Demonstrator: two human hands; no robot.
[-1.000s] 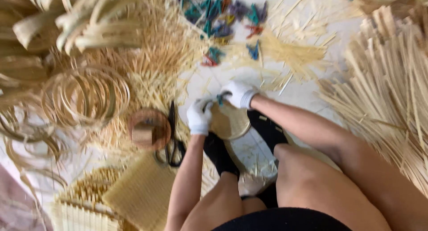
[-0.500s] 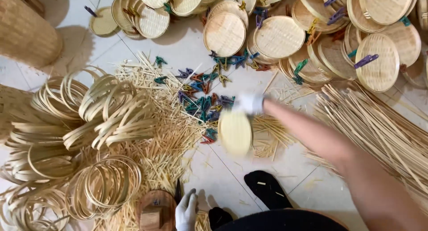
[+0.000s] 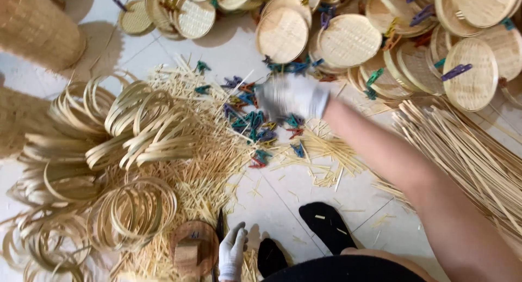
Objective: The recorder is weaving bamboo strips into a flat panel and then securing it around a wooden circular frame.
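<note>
My right hand (image 3: 291,97), in a white glove, reaches out over a heap of coloured clothes pegs (image 3: 255,124) on the floor. The hand is blurred, and no woven disc shows in it. Just beyond it lies a pile of round woven bamboo discs (image 3: 348,40), some with pegs clipped on. My left hand (image 3: 232,252), also gloved, rests low near my body with its fingers loosely apart and nothing in it. It sits beside a round wooden block (image 3: 193,249) and dark scissors (image 3: 220,227).
Bamboo hoops (image 3: 141,129) lie heaped at the left on short splints (image 3: 206,162). Long bamboo strips (image 3: 467,162) fan out at the right. A tall woven basket (image 3: 38,26) stands at top left. My feet in black socks (image 3: 326,225) are on the tiled floor.
The view has swung up from my lap to the floor ahead. My right hand carried a woven disc forward; now it is over the pegs with no disc in sight. The left hand stayed low.
</note>
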